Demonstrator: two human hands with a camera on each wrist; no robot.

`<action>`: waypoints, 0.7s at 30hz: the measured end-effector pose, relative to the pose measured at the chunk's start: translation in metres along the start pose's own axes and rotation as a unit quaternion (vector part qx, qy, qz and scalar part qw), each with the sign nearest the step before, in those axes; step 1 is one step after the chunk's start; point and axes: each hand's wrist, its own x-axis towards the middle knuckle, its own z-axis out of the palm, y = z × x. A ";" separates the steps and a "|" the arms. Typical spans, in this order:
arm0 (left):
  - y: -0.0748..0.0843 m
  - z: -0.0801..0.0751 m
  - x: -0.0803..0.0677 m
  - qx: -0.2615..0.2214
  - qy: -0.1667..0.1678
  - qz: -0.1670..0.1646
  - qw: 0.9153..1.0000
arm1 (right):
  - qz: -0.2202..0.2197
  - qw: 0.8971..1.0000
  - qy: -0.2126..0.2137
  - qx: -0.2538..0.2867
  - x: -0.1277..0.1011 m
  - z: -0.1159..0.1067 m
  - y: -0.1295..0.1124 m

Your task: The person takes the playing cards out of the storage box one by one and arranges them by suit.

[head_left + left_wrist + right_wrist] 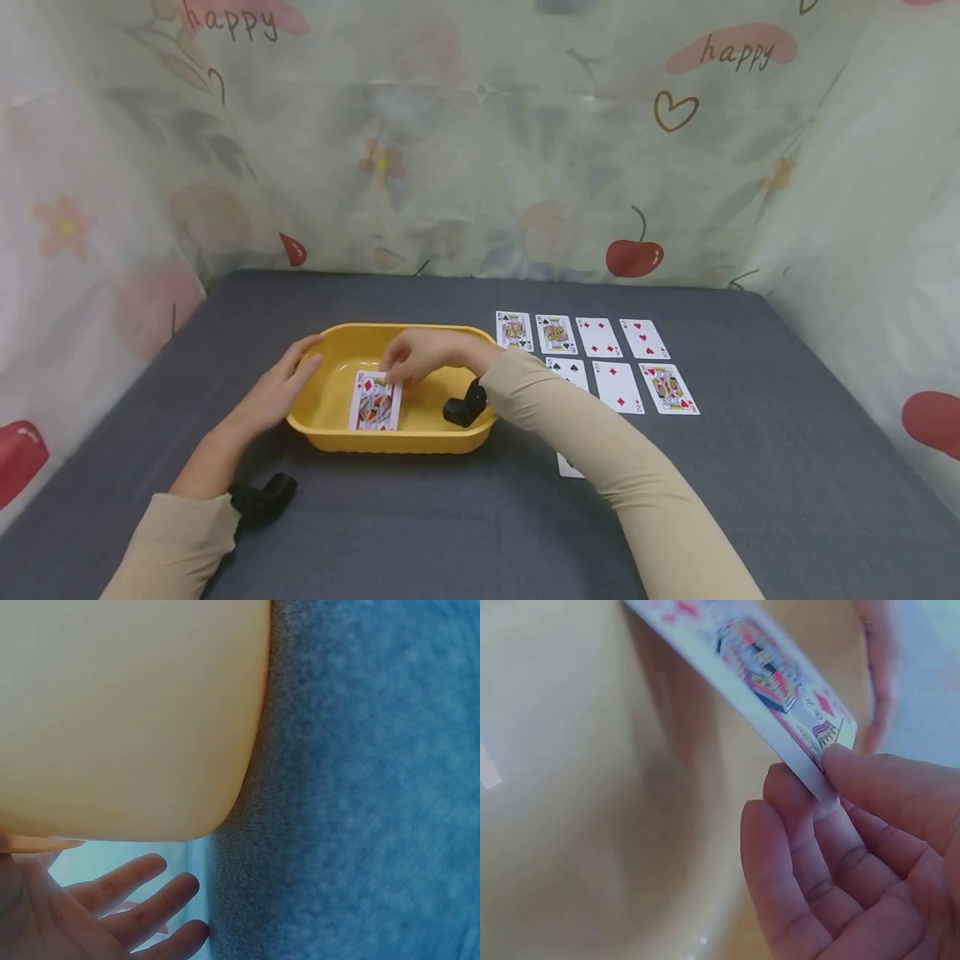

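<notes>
A yellow tub (397,442) stands on the dark table. My left hand (281,387) rests at its left end, with the thumb over the rim. In the left wrist view, several fingers (154,904) of that hand are straight and spread outside the tub wall. Inside the tub, my right hand (423,354) pinches a king of diamonds playing card (375,402) by its top right corner. The right wrist view shows the card (757,664) tilted between thumb and fingertips, its far end out of frame. Whether other cards lie behind it, I cannot tell.
Face-up cards lie in rows right of the tub, among them a king of hearts (669,389) and a two of diamonds (618,387). My right sleeve (600,442) partly covers some, including a card (568,468) nearer me. A patterned curtain (480,167) encloses the table.
</notes>
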 end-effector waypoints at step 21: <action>0.000 -0.001 0.000 -0.002 -0.007 0.006 1.000 | -0.019 0.994 0.089 0.052 -0.055 -0.039 0.019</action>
